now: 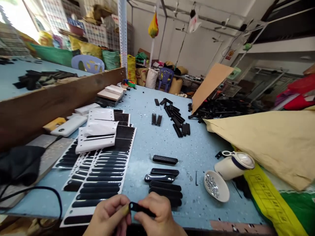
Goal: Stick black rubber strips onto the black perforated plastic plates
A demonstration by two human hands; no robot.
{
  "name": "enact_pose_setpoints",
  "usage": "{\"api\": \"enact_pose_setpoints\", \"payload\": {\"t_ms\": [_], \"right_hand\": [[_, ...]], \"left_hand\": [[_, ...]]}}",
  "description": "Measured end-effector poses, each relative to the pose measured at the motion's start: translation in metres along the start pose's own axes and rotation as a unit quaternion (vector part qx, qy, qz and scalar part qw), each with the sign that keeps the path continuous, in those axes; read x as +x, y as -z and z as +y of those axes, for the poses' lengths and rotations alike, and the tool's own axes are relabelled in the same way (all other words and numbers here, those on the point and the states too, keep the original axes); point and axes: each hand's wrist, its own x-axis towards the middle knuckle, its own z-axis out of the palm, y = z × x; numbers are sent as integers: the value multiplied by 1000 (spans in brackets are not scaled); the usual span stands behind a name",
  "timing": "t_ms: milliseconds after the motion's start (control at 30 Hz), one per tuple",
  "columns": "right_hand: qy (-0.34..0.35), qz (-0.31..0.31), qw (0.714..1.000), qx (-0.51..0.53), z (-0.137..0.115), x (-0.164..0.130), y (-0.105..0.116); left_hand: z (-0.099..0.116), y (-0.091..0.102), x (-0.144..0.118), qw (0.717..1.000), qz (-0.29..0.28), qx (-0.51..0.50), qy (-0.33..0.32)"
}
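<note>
Low at the front edge of the table, my right hand (157, 213) is closed around a flat black strip (140, 208) with a rounded end and a hole in it. The fingers of my left hand (112, 213) are curled, with the thumb tip against the strip's holed end. Just beyond my right hand lie several black strips (165, 187) side by side. Among them is a shiny one (159, 178) with a screw at each end, and farther off a textured black piece (164, 159). To the left, white sheets (105, 164) carry rows of black rounded stickers.
A white bowl (222, 186) of small metal screws stands at right beside a lidded mug (235, 165) and a hex key (196, 178). Loose black blocks (173, 113) lie farther back. A wooden board (61, 90) edges the left; brown paper (270, 141) covers the right.
</note>
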Motion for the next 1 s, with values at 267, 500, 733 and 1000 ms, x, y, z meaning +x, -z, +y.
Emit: {"api": "enact_pose_setpoints", "payload": {"t_ms": [267,500,733,1000], "right_hand": [[7,58,997,-49,19,-9,27],[36,121,986,-107,24,-6,67],[6,123,989,-85,32,-3,99],[-207,189,958,64,93,20,124]], "left_hand": [[6,-33,27,998,-60,17,29],[13,-39,52,997,-61,-16,43],[27,-46,73,989,-5,143,-41],[-9,-23,89,975,76,158,-136]]}}
